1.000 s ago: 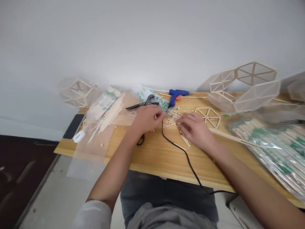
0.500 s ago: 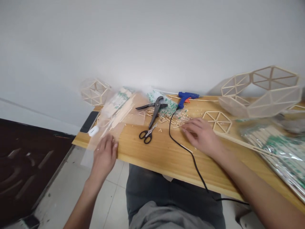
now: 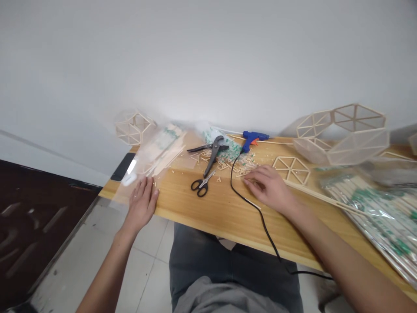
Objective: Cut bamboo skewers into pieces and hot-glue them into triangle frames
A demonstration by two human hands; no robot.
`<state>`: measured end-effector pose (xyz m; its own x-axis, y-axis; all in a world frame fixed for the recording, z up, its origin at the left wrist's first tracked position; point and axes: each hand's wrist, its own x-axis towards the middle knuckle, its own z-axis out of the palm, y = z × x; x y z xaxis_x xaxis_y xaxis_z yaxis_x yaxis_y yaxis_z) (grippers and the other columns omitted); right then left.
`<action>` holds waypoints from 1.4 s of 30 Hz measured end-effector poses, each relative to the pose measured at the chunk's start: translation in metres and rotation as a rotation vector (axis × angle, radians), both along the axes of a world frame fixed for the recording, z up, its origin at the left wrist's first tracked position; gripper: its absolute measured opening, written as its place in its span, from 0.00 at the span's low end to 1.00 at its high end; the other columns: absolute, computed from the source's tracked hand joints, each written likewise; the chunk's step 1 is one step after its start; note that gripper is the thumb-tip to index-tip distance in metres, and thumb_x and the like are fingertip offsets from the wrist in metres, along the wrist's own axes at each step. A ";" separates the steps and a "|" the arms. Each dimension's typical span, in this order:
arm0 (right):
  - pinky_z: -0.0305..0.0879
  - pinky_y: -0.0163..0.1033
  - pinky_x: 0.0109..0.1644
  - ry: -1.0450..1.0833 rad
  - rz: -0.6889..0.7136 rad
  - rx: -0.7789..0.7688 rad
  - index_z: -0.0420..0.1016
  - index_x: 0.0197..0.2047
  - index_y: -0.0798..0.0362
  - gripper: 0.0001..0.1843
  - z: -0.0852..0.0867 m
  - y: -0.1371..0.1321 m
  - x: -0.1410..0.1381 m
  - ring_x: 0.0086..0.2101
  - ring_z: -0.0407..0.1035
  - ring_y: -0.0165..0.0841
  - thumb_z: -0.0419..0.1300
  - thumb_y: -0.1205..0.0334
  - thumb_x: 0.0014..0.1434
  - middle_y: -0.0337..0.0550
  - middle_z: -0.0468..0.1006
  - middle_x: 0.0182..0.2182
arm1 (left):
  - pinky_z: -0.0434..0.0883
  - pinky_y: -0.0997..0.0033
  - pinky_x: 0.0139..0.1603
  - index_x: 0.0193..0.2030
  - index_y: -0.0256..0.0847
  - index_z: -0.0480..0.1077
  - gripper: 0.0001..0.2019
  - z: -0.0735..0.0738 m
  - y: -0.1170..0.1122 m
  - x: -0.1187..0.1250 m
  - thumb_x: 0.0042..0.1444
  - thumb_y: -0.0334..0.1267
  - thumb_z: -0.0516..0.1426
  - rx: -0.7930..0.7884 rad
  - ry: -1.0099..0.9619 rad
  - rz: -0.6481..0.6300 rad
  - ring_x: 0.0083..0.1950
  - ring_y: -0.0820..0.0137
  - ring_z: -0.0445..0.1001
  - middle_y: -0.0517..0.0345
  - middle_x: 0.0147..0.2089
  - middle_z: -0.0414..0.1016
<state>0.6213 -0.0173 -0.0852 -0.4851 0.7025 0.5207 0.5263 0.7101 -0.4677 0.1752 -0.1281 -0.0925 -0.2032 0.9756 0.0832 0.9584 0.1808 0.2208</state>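
My right grip (image 3: 269,187) hangs low over the bench (image 3: 182,193), fingers curled in toward the thumb; I cannot tell whether a stick is pinched between them. Just beyond and to the left of those fingertips lie the cut stick pieces (image 3: 246,168), pointing every which way, so this grip is the nearer one to them. The hexagonal frame (image 3: 291,170) lies flat just past my knuckles, on the right.

My left grip (image 3: 140,204) is spread loosely, palm down on the translucent sheet (image 3: 125,194) by the front edge, apparently holding nothing. The pale strips (image 3: 170,158) start just ahead of its fingertips, their long axis slanting away and rightward. Between both grips lie the scissors (image 3: 202,184), handles toward me; the glue gun (image 3: 254,137) lies farther back.
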 end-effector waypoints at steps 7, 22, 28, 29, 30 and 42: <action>0.69 0.53 0.49 -0.041 0.067 -0.023 0.80 0.43 0.49 0.06 -0.002 -0.002 0.000 0.43 0.76 0.44 0.60 0.63 0.69 0.48 0.84 0.38 | 0.52 0.42 0.80 0.74 0.34 0.61 0.33 0.001 0.012 -0.009 0.73 0.54 0.42 0.080 0.040 -0.040 0.81 0.49 0.52 0.36 0.79 0.55; 0.69 0.50 0.45 -0.043 0.030 -0.001 0.79 0.39 0.51 0.07 0.002 -0.004 -0.002 0.38 0.74 0.43 0.59 0.64 0.67 0.48 0.82 0.34 | 0.66 0.47 0.73 0.63 0.36 0.72 0.26 0.005 -0.013 -0.015 0.73 0.47 0.42 0.216 0.067 -0.085 0.70 0.52 0.70 0.36 0.68 0.71; 0.69 0.50 0.44 -0.046 0.000 0.001 0.79 0.39 0.51 0.07 0.001 -0.003 -0.002 0.37 0.74 0.43 0.59 0.64 0.67 0.49 0.82 0.34 | 0.69 0.47 0.69 0.54 0.40 0.77 0.22 0.011 -0.009 -0.003 0.70 0.51 0.49 0.248 0.067 -0.017 0.63 0.52 0.76 0.41 0.60 0.79; 0.69 0.51 0.45 -0.047 -0.001 0.003 0.79 0.39 0.51 0.08 0.001 -0.004 -0.002 0.37 0.74 0.43 0.59 0.64 0.67 0.49 0.82 0.34 | 0.71 0.48 0.67 0.50 0.41 0.78 0.21 0.013 -0.007 -0.001 0.70 0.52 0.50 0.253 0.065 -0.003 0.60 0.52 0.77 0.42 0.56 0.80; 0.69 0.51 0.45 -0.050 -0.003 0.005 0.79 0.39 0.51 0.08 0.001 -0.004 -0.002 0.38 0.74 0.43 0.59 0.64 0.68 0.48 0.82 0.34 | 0.72 0.49 0.65 0.47 0.41 0.79 0.20 0.015 -0.004 0.001 0.69 0.51 0.50 0.255 0.058 0.006 0.57 0.52 0.78 0.43 0.53 0.81; 0.71 0.48 0.43 -0.035 -0.013 0.007 0.79 0.42 0.51 0.08 0.001 -0.003 -0.001 0.37 0.75 0.42 0.57 0.64 0.70 0.48 0.81 0.34 | 0.74 0.52 0.47 0.44 0.39 0.70 0.16 0.019 0.019 -0.003 0.67 0.44 0.45 -0.018 0.059 -0.025 0.47 0.51 0.77 0.40 0.43 0.76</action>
<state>0.6204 -0.0202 -0.0846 -0.4940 0.7056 0.5080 0.5518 0.7060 -0.4439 0.1724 -0.1086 -0.0739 -0.1742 0.9818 0.0762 0.9738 0.1603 0.1610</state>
